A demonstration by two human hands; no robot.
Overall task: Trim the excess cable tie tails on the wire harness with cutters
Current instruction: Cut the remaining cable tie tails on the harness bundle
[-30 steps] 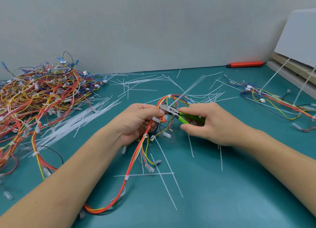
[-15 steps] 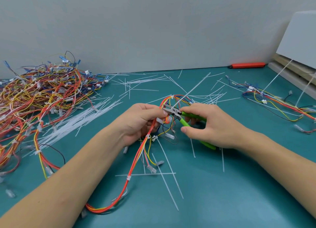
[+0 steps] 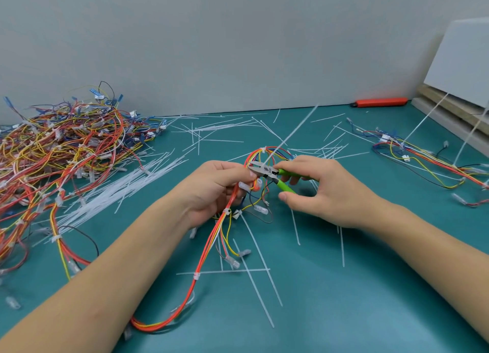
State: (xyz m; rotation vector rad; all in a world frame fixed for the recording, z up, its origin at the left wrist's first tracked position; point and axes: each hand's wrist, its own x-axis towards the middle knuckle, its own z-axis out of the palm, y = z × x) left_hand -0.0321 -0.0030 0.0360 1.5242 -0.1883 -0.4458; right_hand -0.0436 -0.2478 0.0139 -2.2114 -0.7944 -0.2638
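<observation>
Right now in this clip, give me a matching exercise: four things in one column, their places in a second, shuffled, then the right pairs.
Things:
1. cutters
2. wire harness
3. orange tool
4. pile of harnesses

Places:
A. heaped at the table's left side
B. held in the left hand
C. lying by the wall, far right
D. held by green handles in the right hand

Pairs: 1-D, 2-B, 3-C, 4-A
</observation>
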